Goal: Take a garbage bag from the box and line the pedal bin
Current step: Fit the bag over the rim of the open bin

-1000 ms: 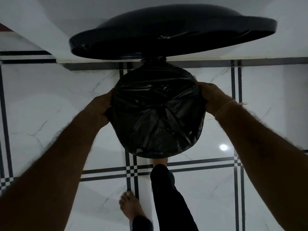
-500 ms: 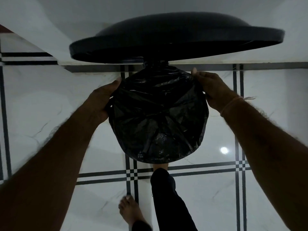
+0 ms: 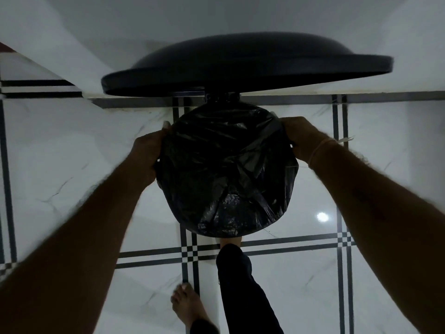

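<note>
— Where's the garbage bag (image 3: 226, 172) now?

— In the pedal bin (image 3: 287, 203), black and crinkled. It fills the round mouth, and its edge is folded out over the rim along the near side, where the plastic hangs a little way down the wall.

— And the lid (image 3: 245, 66)?

— Up. It stands raised behind the bin on its hinge, a wide dark disc tilted toward the white wall.

— What are the hands doing?

— One on each side of the rim. The left hand (image 3: 147, 155) is curled against the left edge, fingers closed on the bag's plastic there; a fingertip shows above the rim at the far left. The right hand (image 3: 301, 136) is clamped over the right edge the same way, gripping the bag at the rim. There's a pale thread (image 3: 322, 148) tied around that wrist.

— Is the bag smooth inside?

— No, creased all over, with folds running toward a point low in the middle. It's dim, so I can't tell how deep it sits.

— And the feet?

— The right foot (image 3: 231, 241) is tucked at the bin's base, toes hidden beneath it, a dark trouser leg (image 3: 243, 290) above. The bare left foot (image 3: 190, 307) stands flat on the white marble floor (image 3: 60, 165), just beside a black tile line.
</note>
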